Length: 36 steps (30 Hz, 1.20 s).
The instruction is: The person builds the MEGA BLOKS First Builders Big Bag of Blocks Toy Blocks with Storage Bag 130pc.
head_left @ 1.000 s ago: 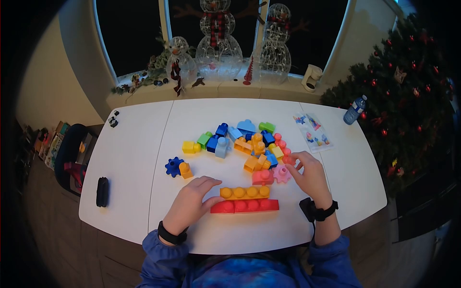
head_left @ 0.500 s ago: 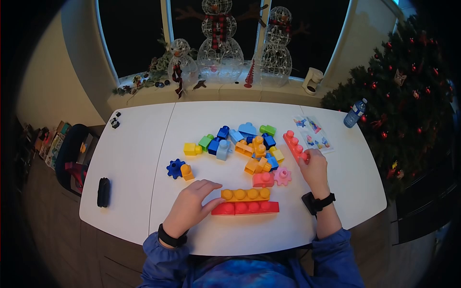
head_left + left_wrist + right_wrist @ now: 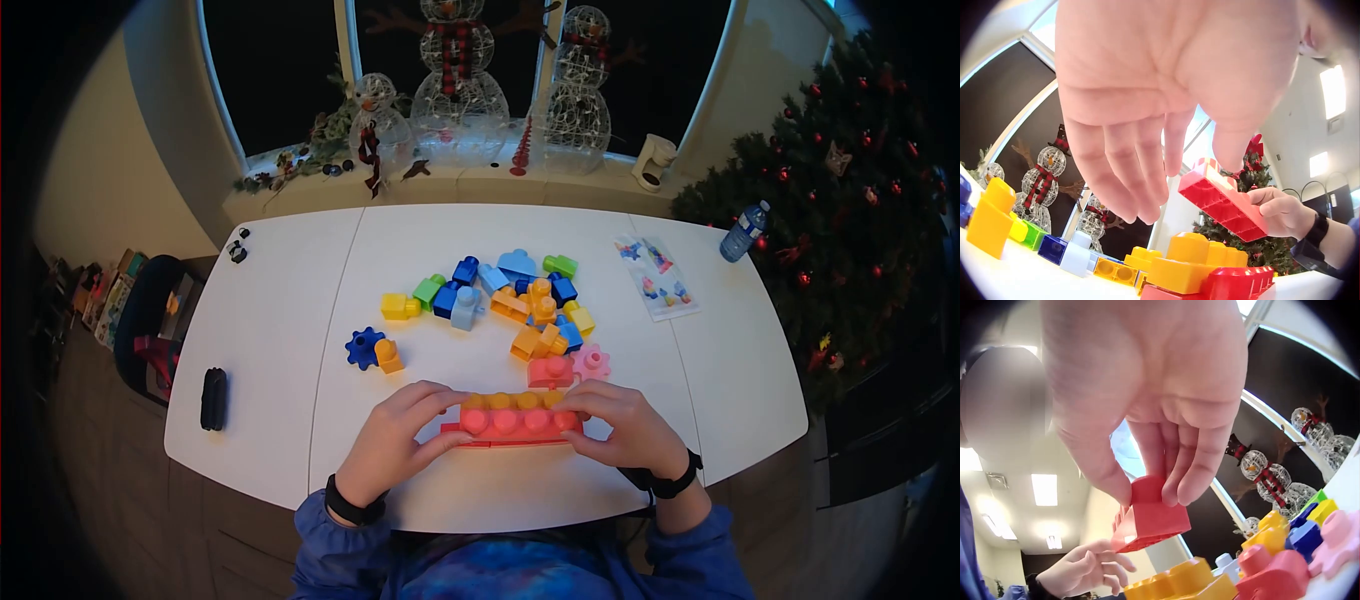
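Note:
My right hand (image 3: 632, 430) pinches the right end of a long coral-red building block (image 3: 520, 424) with a row of studs on top. The block hangs over a yellow row of blocks (image 3: 512, 400) and a red row (image 3: 452, 430); in the head view it covers most of the red row. In the left wrist view its hollow underside shows, tilted. My left hand (image 3: 395, 435) is at the block's left end with thumb and fingers apart, and the right wrist view shows a gap between its fingers (image 3: 1113, 569) and the block.
Behind the rows lie a coral block (image 3: 550, 373), a pink gear (image 3: 592, 362) and a pile of mixed blocks (image 3: 540, 300). A blue gear (image 3: 364, 347) and an orange block (image 3: 388, 355) sit left. Picture sheet (image 3: 655, 280), bottle (image 3: 745, 232) and black case (image 3: 214, 398) lie further out.
My right hand took hold of the long coral-red block at the pile's right side, drew it away, then brought it left and nearer, over the rows. My left hand stayed almost in place.

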Each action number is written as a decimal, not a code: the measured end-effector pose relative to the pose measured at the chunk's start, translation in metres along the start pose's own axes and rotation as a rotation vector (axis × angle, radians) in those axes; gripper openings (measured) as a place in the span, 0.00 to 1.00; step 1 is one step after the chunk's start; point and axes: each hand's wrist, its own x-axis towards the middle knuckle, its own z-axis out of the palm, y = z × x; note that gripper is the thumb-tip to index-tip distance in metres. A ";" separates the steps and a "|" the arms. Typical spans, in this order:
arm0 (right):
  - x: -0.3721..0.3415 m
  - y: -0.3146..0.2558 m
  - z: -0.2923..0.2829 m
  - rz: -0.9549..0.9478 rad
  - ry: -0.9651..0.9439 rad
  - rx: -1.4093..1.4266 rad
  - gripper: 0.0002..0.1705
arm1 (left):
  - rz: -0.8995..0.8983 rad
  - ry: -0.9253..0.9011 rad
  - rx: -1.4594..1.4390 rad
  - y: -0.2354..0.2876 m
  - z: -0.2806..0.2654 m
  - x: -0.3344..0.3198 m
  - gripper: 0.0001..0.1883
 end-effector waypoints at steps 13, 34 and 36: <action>-0.010 0.008 0.013 0.014 -0.076 -0.025 0.10 | 0.064 -0.014 0.070 -0.007 0.012 -0.004 0.13; -0.004 0.002 0.013 0.035 -0.010 -0.200 0.37 | 0.061 -0.021 0.162 -0.003 0.014 0.005 0.35; -0.009 0.010 0.017 0.099 -0.062 -0.174 0.40 | 0.021 -0.077 0.152 -0.010 0.017 0.005 0.34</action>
